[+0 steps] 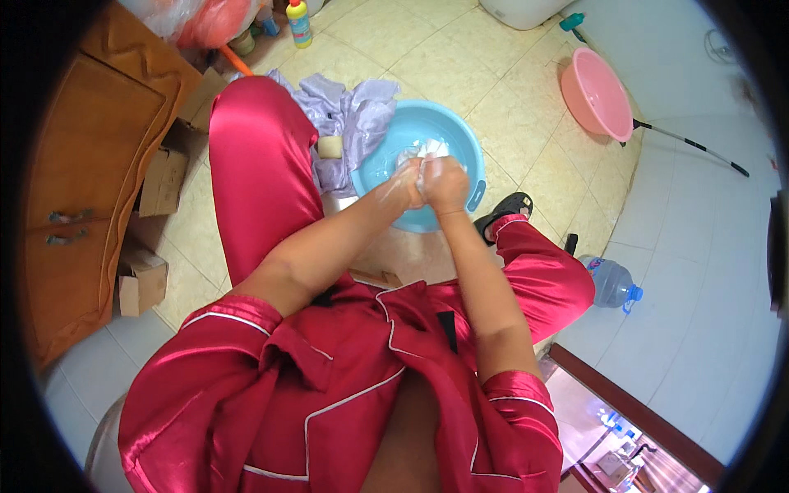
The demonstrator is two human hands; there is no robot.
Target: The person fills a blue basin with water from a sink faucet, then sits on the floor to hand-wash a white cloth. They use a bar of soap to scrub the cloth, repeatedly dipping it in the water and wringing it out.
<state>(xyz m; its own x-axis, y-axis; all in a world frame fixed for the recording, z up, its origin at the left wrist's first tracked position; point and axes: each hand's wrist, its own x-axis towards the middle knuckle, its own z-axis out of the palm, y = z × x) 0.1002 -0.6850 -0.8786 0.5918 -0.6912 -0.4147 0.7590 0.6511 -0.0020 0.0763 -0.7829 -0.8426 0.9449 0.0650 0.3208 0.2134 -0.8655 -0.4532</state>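
Note:
Over a light blue plastic basin (456, 123) on the floor, my left hand (408, 182) and my right hand (447, 183) are pressed together around a wet white cloth (434, 148). Lather coats the fingers, and part of the cloth shows beyond the knuckles. Water lies in the basin. A lilac cloth (370, 117) drapes over the basin's left rim and spreads on the tiles. On that cloth rests a pale yellow block, apparently a soap bar (330, 147).
A pink basin (595, 95) leans at the right wall near a black and grey pole (690, 145). A yellow bottle (299, 24) stands at the top. Wooden cabinet (92, 154) and cardboard boxes (163, 182) are at left; a large plastic water bottle (607, 283) lies right.

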